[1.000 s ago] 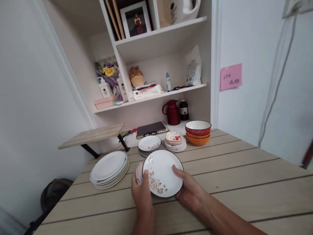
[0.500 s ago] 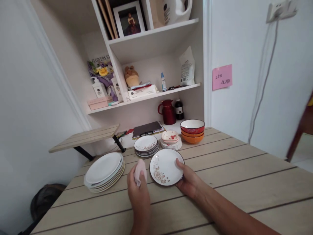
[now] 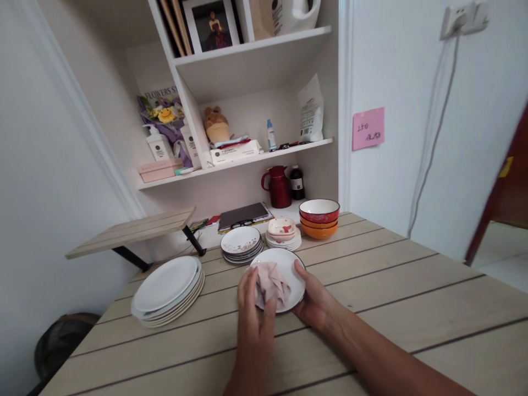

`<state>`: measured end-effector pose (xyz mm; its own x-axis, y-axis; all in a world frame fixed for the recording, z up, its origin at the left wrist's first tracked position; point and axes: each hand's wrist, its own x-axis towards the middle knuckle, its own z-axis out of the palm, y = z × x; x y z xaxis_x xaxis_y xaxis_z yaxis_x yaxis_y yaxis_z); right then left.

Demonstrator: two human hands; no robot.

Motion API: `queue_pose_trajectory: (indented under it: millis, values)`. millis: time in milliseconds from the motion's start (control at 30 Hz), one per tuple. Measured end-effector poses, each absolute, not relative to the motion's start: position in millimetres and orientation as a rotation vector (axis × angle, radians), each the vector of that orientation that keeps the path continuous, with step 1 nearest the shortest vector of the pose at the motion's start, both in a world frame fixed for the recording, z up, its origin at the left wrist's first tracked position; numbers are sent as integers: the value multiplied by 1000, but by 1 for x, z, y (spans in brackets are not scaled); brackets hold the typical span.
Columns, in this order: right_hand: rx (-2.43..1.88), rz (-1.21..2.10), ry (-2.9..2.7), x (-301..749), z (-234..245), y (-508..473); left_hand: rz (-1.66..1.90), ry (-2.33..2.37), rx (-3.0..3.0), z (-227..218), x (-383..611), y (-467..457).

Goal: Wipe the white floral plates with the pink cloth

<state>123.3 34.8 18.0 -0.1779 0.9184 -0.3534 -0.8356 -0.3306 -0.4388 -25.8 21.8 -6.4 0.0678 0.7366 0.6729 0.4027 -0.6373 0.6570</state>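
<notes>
A white plate [image 3: 295, 275] with a dark rim is tilted up over the table, gripped at its right edge by my right hand [image 3: 313, 300], thumb on top and fingers underneath. My left hand [image 3: 253, 308] holds a pale pink cloth [image 3: 272, 284] against the plate's left side, covering its flower pattern. Just behind, a stack of similar flowered plates [image 3: 240, 242] stands on the table. Beside that stack are small white plates [image 3: 295, 242] topped by square patterned dishes [image 3: 281, 227].
Larger white plates [image 3: 166, 286] are stacked on the left of the wooden table [image 3: 396, 319]. Red and orange bowls [image 3: 319, 220] stand nested at the back right. A small raised wooden shelf [image 3: 136, 231], a laptop-like dark slab [image 3: 243, 216] and a red jug [image 3: 279, 188] are behind.
My left hand has moved right and brought the cloth from beside the plate onto its face. My right hand keeps its hold on the plate's edge. The view has shifted slightly.
</notes>
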Motion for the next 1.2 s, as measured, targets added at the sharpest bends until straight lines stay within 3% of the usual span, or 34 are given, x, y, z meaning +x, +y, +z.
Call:
queue_pose_trajectory:
  millis: [133, 467, 800, 1200]
  values:
    - [-701, 1740, -167, 123, 16, 37, 1532, 1491, 2169, -9, -37, 29]
    - [-816, 1760, -412, 116, 18, 26, 1314, 1568, 2298, -15, -39, 29]
    - [-765, 1819, -421, 118, 17, 27, 1103, 879, 2532, -4, -21, 9]
    - [-841, 1782, -378, 115, 17, 27, 1412, 1575, 1978, -8, -43, 34]
